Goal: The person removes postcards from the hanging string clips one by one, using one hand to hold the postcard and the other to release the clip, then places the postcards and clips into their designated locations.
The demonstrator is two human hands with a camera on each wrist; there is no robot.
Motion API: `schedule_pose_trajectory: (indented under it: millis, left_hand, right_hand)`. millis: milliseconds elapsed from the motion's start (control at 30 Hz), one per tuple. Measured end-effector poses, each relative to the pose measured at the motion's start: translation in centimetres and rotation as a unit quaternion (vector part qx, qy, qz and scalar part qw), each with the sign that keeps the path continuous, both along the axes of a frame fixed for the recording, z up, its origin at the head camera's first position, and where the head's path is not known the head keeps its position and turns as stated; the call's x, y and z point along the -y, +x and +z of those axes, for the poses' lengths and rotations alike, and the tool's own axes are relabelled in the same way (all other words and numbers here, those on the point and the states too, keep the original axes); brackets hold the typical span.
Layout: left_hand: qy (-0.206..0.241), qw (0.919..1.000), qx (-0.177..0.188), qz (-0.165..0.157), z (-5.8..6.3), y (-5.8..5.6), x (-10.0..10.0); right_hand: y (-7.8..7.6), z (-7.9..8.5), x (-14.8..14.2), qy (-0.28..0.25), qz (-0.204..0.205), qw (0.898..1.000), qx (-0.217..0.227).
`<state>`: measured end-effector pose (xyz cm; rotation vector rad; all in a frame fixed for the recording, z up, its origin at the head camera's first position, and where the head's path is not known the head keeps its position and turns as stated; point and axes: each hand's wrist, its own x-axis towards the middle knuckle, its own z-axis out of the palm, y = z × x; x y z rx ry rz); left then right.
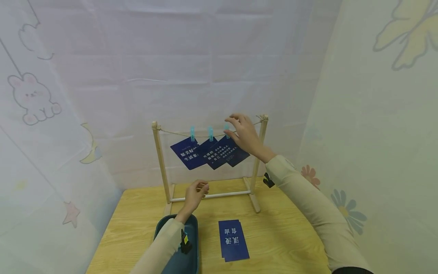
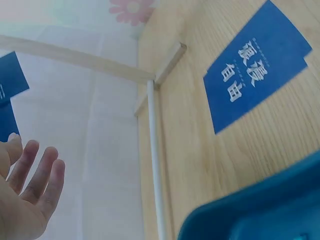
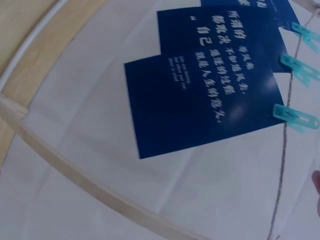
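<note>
Three dark blue cards with white writing hang overlapping from a string (image 1: 174, 133), each under a light blue clothespin (image 1: 192, 134). My right hand (image 1: 245, 133) is raised beside the rightmost card (image 1: 236, 155), its thumb and fingers apart. In the right wrist view that card's clothespin (image 3: 295, 117) grips its corner on the string, and only a bit of fingertip shows at the right edge, apart from the clothespin. Lower down, my left hand (image 1: 195, 196) hovers past the far end of a dark teal basin (image 1: 197, 243), its fingers loosely bent and holding nothing.
A wooden stand with two posts (image 1: 161, 163) and a white crossbar (image 1: 226, 195) carries the string. Blue cards (image 1: 234, 239) lie stacked on the wood-grain table (image 1: 280, 236), right of the basin. Patterned cloth walls (image 1: 212, 57) enclose the table.
</note>
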<state>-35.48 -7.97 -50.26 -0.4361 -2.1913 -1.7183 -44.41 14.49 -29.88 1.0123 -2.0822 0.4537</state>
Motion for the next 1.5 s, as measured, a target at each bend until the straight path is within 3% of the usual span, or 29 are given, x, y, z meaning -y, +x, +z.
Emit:
schedule_pose_trajectory:
  millis: [233, 433, 700, 1033, 1300, 1500]
  left_hand:
    - [-0.019, 0.9998, -0.003, -0.003, 1.0, -0.8, -1.0]
    - [-0.024, 0.9997, -0.008, -0.004, 1.8, -1.4, -1.8]
    - [-0.020, 0.9996, -0.005, -0.018, 2.0, -1.3, -2.9]
    - [-0.004, 0.9998, 0.007, -0.020, 2.6, -1.6, -4.3]
    - [-0.021, 0.9996, 0.014, 0.016, 3.6, -2.2, -5.6]
    - [0.014, 0.9998, 0.010, 0.006, 4.4, -2.3, -6.8]
  right_hand:
    - [-0.7, 1.7, 0.9, 0.071, -0.038, 0.993, 0.086]
    - [-0.7, 2.1, 1.1, 0.086, -0.044, 0.986, 0.134]
    - [-0.4, 2.4, 0.8, 0.102, -0.048, 0.975, 0.192]
    - [-0.9, 2.6, 0.7, 0.074, -0.036, 0.965, 0.248]
    - [-1.0, 2.8, 0.7, 0.059, -0.020, 0.959, 0.276]
    - [-0.9, 2.7, 0.8, 0.040, -0.006, 0.951, 0.305]
